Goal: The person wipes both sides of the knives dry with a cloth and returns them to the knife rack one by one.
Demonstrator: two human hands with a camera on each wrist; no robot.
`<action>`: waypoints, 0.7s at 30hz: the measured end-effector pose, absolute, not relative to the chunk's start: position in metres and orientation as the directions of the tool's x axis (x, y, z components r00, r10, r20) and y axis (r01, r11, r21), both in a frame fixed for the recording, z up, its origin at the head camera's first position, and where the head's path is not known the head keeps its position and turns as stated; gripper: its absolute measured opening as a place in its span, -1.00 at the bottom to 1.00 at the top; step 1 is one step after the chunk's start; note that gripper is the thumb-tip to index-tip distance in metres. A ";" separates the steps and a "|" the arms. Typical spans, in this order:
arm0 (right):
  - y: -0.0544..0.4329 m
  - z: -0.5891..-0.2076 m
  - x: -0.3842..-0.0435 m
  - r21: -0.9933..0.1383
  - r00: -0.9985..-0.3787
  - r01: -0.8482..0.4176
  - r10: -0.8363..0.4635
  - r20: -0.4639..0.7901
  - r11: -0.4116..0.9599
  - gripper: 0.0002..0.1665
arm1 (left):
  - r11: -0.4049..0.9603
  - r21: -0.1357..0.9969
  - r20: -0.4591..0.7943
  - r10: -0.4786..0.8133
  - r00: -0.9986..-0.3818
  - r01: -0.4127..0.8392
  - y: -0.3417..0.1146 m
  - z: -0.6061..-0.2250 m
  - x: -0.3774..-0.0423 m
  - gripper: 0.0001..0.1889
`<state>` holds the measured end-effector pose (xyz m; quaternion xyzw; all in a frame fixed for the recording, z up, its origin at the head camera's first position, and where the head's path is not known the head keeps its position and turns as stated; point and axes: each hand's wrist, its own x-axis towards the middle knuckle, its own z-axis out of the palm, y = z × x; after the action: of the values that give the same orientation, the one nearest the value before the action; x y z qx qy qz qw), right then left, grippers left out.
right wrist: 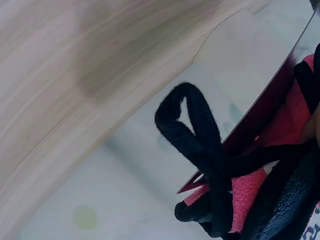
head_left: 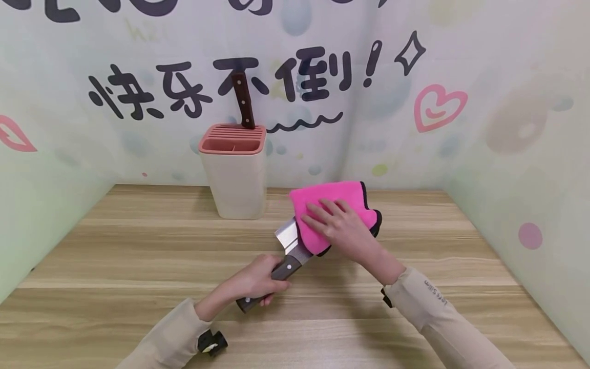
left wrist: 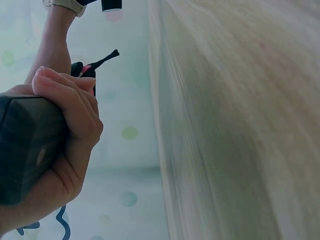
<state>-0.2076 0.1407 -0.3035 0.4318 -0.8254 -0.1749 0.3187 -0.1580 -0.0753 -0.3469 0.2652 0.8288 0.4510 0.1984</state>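
Note:
My left hand grips the dark riveted handle of a cleaver, which points up and to the right. The handle's butt also shows large in the left wrist view, with curled fingers round it. A bright pink cloth with black edging is draped over most of the blade. On top of the cloth lies my right hand, fingers bent and a little spread, holding it against the blade. In the right wrist view the cloth hangs in folds about the blade's edge; the thumb is mostly hidden.
A white knife block with a pink slotted top stands at the back of the wooden table. One brown knife handle sticks up from it. Printed curtains enclose the back and both sides.

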 end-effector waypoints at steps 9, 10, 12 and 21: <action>0.155 -0.307 -0.217 0.512 -0.476 -0.573 -0.769 0.428 0.640 -0.38 | 0.458 0.846 -0.081 0.615 -0.784 0.272 -0.076 -0.347 -0.155 -0.87; 0.156 -0.308 -0.218 0.506 -0.479 -0.569 -0.762 0.436 0.648 -0.39 | 0.456 0.847 -0.077 0.615 -0.785 0.275 -0.076 -0.347 -0.155 -0.87; 0.159 -0.308 -0.220 0.492 -0.486 -0.561 -0.746 0.455 0.665 -0.41 | 0.448 0.850 -0.068 0.616 -0.785 0.278 -0.077 -0.347 -0.154 -0.86; 0.166 -0.309 -0.224 0.416 -0.536 -0.535 -0.676 0.506 0.736 -0.43 | 0.445 0.850 -0.057 0.611 -0.790 0.283 -0.079 -0.348 -0.153 -0.87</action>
<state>-0.2238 0.1657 -0.3085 0.3478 -0.8700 -0.1059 0.3331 -0.1526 -0.0789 -0.3479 0.2688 0.8306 0.4528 0.1811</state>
